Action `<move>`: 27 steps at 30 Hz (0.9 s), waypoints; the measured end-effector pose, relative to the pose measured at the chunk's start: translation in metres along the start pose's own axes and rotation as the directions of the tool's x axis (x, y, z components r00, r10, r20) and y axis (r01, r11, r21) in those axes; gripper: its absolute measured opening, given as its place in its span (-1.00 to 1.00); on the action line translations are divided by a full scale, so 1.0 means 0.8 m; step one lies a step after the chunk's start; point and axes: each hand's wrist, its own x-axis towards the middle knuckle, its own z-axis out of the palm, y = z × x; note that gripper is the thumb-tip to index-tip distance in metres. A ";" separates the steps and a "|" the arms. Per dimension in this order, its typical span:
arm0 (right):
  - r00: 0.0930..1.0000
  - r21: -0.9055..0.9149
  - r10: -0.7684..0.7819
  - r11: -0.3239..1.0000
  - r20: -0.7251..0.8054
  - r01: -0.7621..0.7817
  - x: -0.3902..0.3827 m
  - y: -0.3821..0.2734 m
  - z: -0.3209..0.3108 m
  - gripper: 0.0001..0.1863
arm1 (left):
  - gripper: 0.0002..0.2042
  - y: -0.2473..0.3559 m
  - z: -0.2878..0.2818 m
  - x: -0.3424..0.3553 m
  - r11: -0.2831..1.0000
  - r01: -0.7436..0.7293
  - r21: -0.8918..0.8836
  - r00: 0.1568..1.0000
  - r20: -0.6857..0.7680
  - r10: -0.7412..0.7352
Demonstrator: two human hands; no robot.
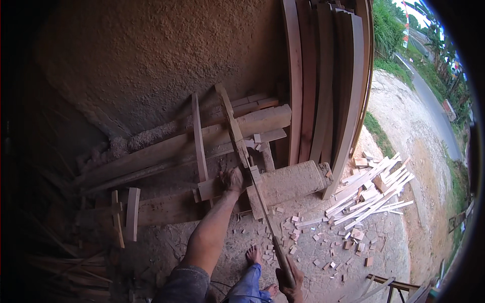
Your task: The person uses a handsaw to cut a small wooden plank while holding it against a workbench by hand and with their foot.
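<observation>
My right hand (291, 284) grips the long handle of a handsaw (284, 262) low in the view. The saw's thin blade runs up and away, seen nearly edge-on, and lies against a wooden piece (256, 194) at the end of a low beam (293, 184). Just left of the blade, my left hand (232, 180) is closed on a short wooden board (210, 189) resting across the beam; its fingertips are partly hidden. Beyond it, a narrow wooden strip (231, 121) slants up toward the wall.
Tall planks (323, 86) lean upright at the back right. Cut strips (374, 189) lie heaped on the right, with small offcuts (331, 265) scattered over the concrete. A thick timber (166, 151) lies along the rough wall (166, 60). My bare foot (253, 254) stands near the beam.
</observation>
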 end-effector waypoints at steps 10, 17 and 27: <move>0.991 0.226 0.136 0.965 0.006 -0.134 0.158 -0.034 0.058 -0.40 | -0.73 0.023 -0.011 0.014 0.996 -0.019 0.084 0.972 0.236 -0.001; 0.924 -0.139 -0.304 0.951 -0.233 0.277 0.129 -0.104 -0.038 -0.51 | -0.51 0.010 -0.068 0.024 0.983 -0.014 -0.185 0.942 0.327 0.074; 0.917 0.244 0.263 0.950 -0.300 -0.192 0.007 -0.056 -0.057 -0.34 | -0.46 -0.027 -0.136 0.029 0.877 -0.214 -0.430 0.832 0.390 0.394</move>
